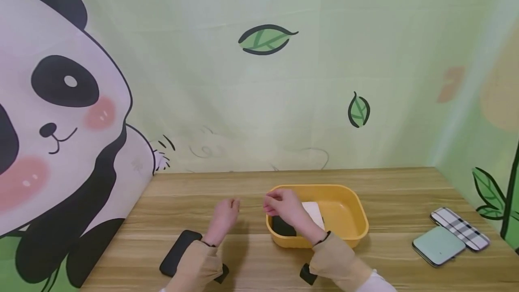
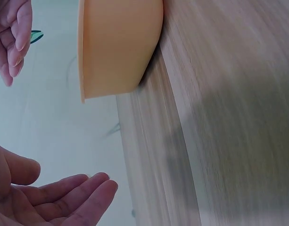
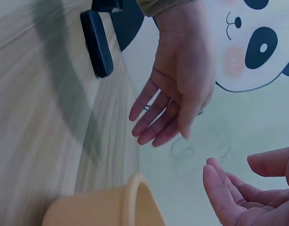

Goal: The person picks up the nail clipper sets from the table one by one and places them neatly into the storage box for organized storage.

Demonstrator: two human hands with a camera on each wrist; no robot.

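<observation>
Both hands are empty: the left hand (image 1: 223, 218) has its fingers extended and slightly parted, and the right hand (image 1: 285, 207) has loosely bent fingers with the thumb standing clear of them in its own wrist view. Neither pinches anything. Directly below the right hand is the left end of the yellow tub (image 1: 342, 215); inside it, a dark item (image 1: 283, 227) and a white item (image 1: 312, 213) lie partly hidden by that hand.

Risk, in my judgement: a low sweep of the right hand could catch the rim and drag or tip the tub, which has nothing bracing it.

Behind the left hand, a black phone (image 1: 178, 251) lies partly covered by the left sleeve (image 1: 196, 262) (contact cannot be confirmed). A backward pull could nudge it.

Far right of both hands, a green phone (image 1: 439, 245) and a checked phone (image 1: 460, 229) lie together; careless lifting of one could shift the other.
</observation>
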